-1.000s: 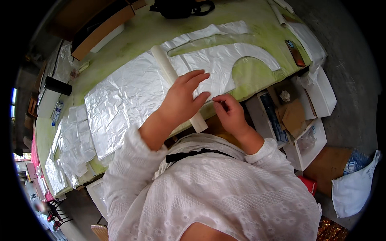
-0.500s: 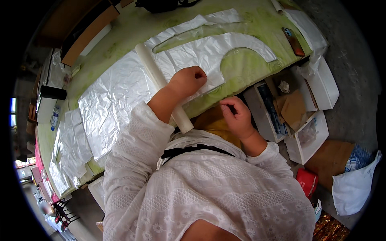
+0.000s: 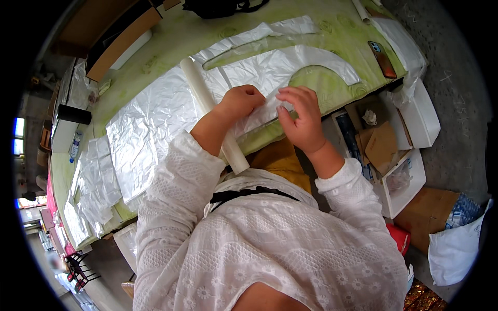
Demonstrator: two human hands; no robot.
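Note:
A silvery-white plastic sheet (image 3: 150,124) with a long slot and a rounded cutout lies creased across the table. My left hand (image 3: 239,102) is closed on its near part, fingers curled in, though the fingertips are partly hidden. Just right of it, my right hand (image 3: 305,118) hovers at the sheet's near edge, with thumb and forefinger apart and nothing seen between them. A pale roller tube (image 3: 199,90) lies across the sheet, passing under my left forearm, its near end close to my waist.
The table has a green patterned cover (image 3: 241,39). A phone (image 3: 382,59) lies near its right edge. Below stand white boxes (image 3: 419,116) with cardboard (image 3: 382,147) inside. On the left are a bottle (image 3: 75,146), a black cylinder (image 3: 74,114) and more folded plastic (image 3: 98,171).
My right hand has risen up and forward from near my lap to the sheet's edge beside my left hand. The left hand has hardly moved. The view has shifted slightly.

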